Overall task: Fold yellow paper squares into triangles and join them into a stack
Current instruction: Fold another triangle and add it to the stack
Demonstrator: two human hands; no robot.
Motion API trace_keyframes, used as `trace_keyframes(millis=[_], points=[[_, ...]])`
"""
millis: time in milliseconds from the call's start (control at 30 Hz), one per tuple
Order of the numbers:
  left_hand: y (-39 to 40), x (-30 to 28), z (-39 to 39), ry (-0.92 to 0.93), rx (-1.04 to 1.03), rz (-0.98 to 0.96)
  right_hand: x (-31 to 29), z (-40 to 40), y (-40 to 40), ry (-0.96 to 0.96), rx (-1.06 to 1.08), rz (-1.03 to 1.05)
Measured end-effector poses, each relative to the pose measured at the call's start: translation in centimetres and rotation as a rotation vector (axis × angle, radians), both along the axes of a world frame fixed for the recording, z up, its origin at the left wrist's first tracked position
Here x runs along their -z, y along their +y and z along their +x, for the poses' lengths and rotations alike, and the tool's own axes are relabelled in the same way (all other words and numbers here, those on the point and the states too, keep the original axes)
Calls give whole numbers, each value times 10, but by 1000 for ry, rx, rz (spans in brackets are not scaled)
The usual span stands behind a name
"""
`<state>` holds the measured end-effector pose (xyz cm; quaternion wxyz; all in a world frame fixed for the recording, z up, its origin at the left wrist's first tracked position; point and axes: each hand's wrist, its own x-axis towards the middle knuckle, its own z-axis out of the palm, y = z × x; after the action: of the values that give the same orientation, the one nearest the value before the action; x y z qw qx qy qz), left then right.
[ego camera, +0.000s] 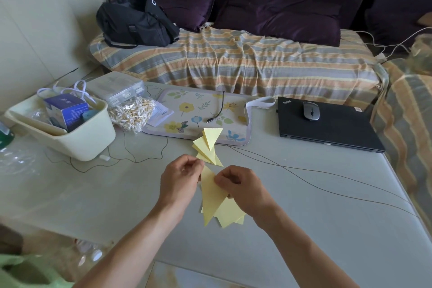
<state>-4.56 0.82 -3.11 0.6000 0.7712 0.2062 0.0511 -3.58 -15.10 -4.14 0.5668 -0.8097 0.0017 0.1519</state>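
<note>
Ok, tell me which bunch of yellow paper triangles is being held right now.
The near bunch of yellow triangles, pinched between the left hand and right hand. The far bunch lies untouched on the table beside the floral mat.

— What are the hands doing?
— The left hand [181,176] and right hand [238,184] both pinch a folded yellow paper triangle [210,196], fingers curled on its upper edges. More yellow paper pieces [230,215] lie under it on the pale grey table [304,217].
— And beyond them?
— A chain of joined yellow paper triangles [209,145] reaches onto a floral mat [203,112]. To the left stands a cream plastic tub [77,138] holding a blue box [66,110], with a bag of cotton swabs [134,112] beside it.
— On the right?
— A closed black laptop [327,128] with a grey mouse [311,110] resting on it. A black bag [135,21] sits on the striped sofa cover [233,63].
</note>
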Motion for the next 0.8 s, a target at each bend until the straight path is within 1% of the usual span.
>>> trace_keyframes(millis=[100,200,300,367,433,500,633,800], points=[[2,1,2,-17,-60,-14,0,0,-1,16,-5,2],[1,2,1,1,-52,-72,2,2,-2,10,21,-25],[0,0,-2,79,53,-157,6,3,-3,26,55,-30],[-2,-1,-5,139,149,-171,8,4,-4,16,71,-38],[-4,-2,-6,158,173,-167,8,4,-3,-21,91,-59],[-3,-1,-6,160,153,-147,6,3,-3,-82,90,-90],[-1,3,-4,165,181,-46,7,1,-1,-194,4,-120],[-2,5,-4,107,197,16,5,-1,3,-252,-55,-110]])
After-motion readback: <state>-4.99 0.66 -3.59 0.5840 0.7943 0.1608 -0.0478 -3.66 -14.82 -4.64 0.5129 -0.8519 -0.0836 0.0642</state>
